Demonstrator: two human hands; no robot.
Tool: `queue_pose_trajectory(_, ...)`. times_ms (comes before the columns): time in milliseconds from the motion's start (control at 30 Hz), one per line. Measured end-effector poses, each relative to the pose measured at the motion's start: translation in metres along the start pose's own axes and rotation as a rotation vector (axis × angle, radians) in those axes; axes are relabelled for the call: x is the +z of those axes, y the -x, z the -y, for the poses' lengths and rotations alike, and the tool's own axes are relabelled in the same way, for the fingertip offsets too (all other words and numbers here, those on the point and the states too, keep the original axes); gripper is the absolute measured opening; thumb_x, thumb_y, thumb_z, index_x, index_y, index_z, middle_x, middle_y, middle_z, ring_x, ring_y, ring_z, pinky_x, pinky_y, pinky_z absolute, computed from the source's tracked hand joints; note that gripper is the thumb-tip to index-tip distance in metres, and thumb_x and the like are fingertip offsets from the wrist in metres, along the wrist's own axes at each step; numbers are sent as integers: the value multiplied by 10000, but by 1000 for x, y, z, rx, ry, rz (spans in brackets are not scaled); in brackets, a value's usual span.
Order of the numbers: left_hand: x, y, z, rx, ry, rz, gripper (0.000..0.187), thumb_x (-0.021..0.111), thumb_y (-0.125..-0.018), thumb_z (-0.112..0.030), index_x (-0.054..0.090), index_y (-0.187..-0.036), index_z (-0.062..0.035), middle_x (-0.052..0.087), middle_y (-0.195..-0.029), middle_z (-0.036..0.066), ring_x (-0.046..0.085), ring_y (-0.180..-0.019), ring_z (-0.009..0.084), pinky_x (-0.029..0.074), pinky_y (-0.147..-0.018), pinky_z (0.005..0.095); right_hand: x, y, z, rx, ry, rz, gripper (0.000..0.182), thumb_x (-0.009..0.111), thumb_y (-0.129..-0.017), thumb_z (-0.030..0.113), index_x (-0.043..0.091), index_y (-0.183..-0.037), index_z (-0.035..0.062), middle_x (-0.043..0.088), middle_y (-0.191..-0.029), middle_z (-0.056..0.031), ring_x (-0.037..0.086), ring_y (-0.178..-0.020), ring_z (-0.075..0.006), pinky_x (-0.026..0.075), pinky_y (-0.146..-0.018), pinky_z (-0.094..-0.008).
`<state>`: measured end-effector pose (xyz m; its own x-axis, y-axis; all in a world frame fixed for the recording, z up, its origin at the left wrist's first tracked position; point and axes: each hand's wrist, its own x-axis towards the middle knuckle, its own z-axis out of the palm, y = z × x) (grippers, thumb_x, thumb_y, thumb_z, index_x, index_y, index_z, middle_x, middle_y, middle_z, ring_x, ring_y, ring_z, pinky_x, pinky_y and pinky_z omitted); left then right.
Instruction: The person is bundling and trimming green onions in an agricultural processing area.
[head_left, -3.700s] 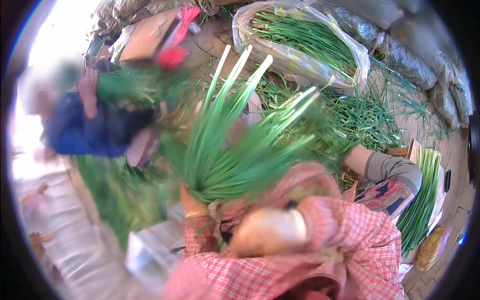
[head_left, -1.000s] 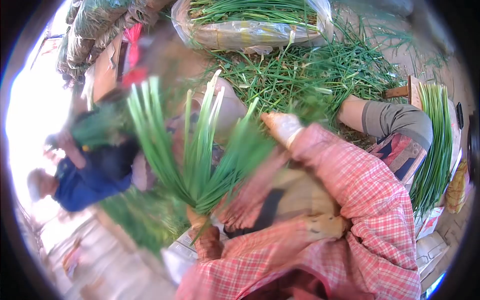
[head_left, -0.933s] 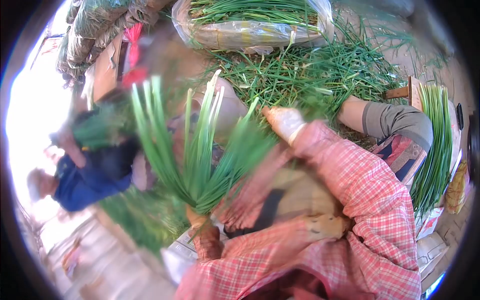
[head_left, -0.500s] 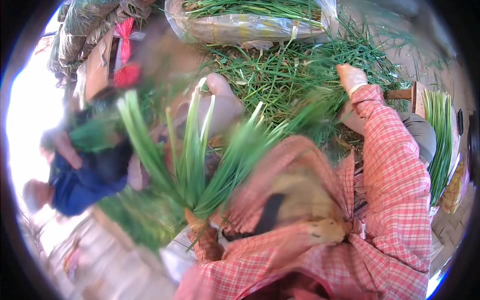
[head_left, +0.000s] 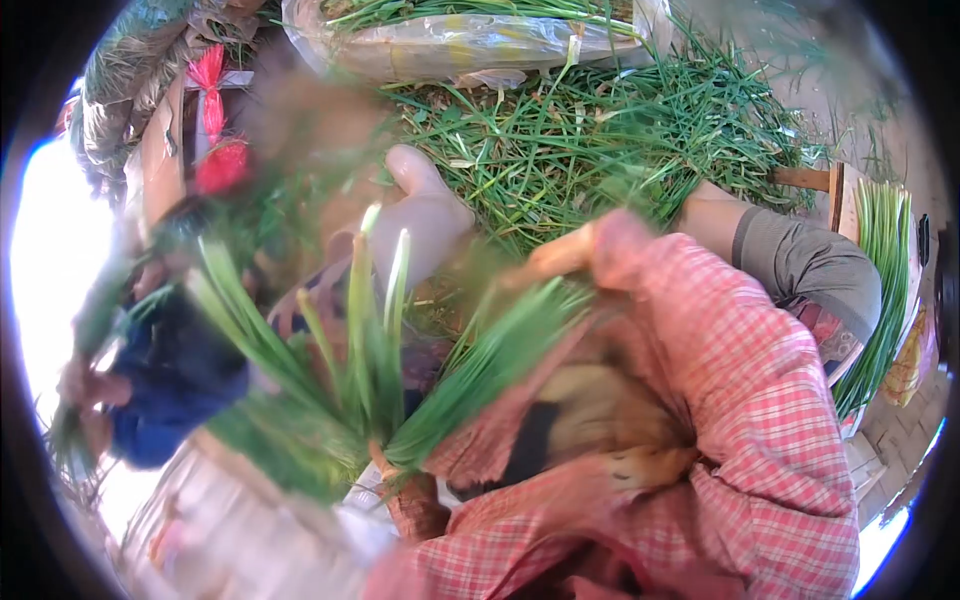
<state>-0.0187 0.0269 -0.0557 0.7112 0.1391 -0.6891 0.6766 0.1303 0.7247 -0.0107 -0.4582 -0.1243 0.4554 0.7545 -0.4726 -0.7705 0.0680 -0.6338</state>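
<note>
My left hand (head_left: 412,497) is closed tight around the base of the bunch of green stalks (head_left: 380,370), which fans up and outward from my fist. My right hand (head_left: 565,255) is blurred just past the bunch's right edge; it seems to pinch a few stalks, but I cannot tell how closed it is. Beyond it lies the loose pile of greens (head_left: 610,140). If my left grip slackens, I judge the outer stalks could slide out and the fan splay apart.

Left hand (head_left: 400,480) low, fist closed, right hand (head_left: 560,255) raised, blurred, fingers seemingly pinched together, plaid sleeves
</note>
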Motion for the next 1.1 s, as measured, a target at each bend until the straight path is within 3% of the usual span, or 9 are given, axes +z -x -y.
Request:
queue_pose_trajectory(133, 0, -4, 1, 5, 4, -1, 421, 416, -908, -278, 455, -1236, -17, 517, -1215, 130, 503, -1084, 270, 385, -953, 390, -3, 54, -27, -114, -10, 90, 493, 533, -877, 416, 543, -1178, 25, 563, -1167, -76, 536, -997, -140, 413, -895, -277)
queue_pose_trajectory(333, 4, -9, 5, 15, 32, 34, 416, 418, -907, -274, 461, -1232, -17, 523, -1208, 131, 506, -1080, 269, 390, -948, 391, 37, 116, -12, 108, 182, -8, 339, 638, -817, 224, 588, -1107, 55, 623, -862, -32, 567, -799, -91, 467, -686, -235)
queue_pose_trajectory(367, 6, -12, 5, 19, 39, 44, 416, 418, -907, -273, 462, -1231, -17, 524, -1207, 131, 507, -1079, 269, 391, -947, 391, 40, 122, -2, 127, 292, -89, 424, 652, -806, 284, 565, -1140, 37, 638, -965, -62, 564, -794, -166, 469, -755, -341)
queue_pose_trajectory(467, 15, -18, 8, 30, 60, 78, 413, 419, -906, -271, 464, -1229, -17, 527, -1204, 132, 509, -1077, 268, 394, -945, 391, 43, 149, 23, -76, 512, -338, 426, 641, -803, 300, 577, -1109, 10, 636, -958, -126, 577, -837, -201, 458, -780, -341)
queue_pose_trajectory(500, 17, -19, 9, 34, 69, 87, 413, 419, -906, -270, 465, -1228, -17, 528, -1202, 132, 509, -1076, 268, 394, -944, 392, 46, 160, 32, -102, 526, -379, 449, 632, -802, 326, 574, -1107, 1, 626, -958, -178, 582, -892, -242, 448, -809, -351)
queue_pose_trajectory(600, 22, -23, 12, 41, 93, 112, 410, 420, -905, -268, 468, -1226, -17, 530, -1199, 132, 511, -1074, 267, 397, -942, 392, 53, 178, 48, -101, 623, -469, 435, 628, -807, 331, 583, -1073, -10, 621, -969, -190, 575, -938, -260, 439, -831, -362)
queue_pose_trajectory(767, 24, -24, 18, 48, 141, 133, 407, 422, -904, -265, 473, -1222, -16, 535, -1194, 133, 514, -1070, 266, 401, -938, 393, 56, 201, 52, -60, 720, -523, 280, 577, -844, 346, 655, -826, 78, 640, -763, -73, 581, -767, -166, 444, -700, -326)
queue_pose_trajectory(933, 27, -25, 23, 49, 178, 133, 403, 423, -903, -262, 478, -1218, -16, 540, -1188, 134, 517, -1066, 265, 406, -934, 393, 60, 223, 39, -69, 627, -522, 333, 637, -820, 337, 646, -959, 35, 629, -795, -58, 568, -791, -124, 449, -694, -294)
queue_pose_trajectory(1100, 32, -20, 16, 60, 207, 76, 399, 425, -902, -258, 483, -1214, -16, 544, -1182, 134, 521, -1062, 264, 410, -931, 394, 52, 249, 33, -143, 577, -863, 305, 578, -867, 297, 621, -897, -3, 582, -725, -8, 507, -642, -107, 423, -595, -255)
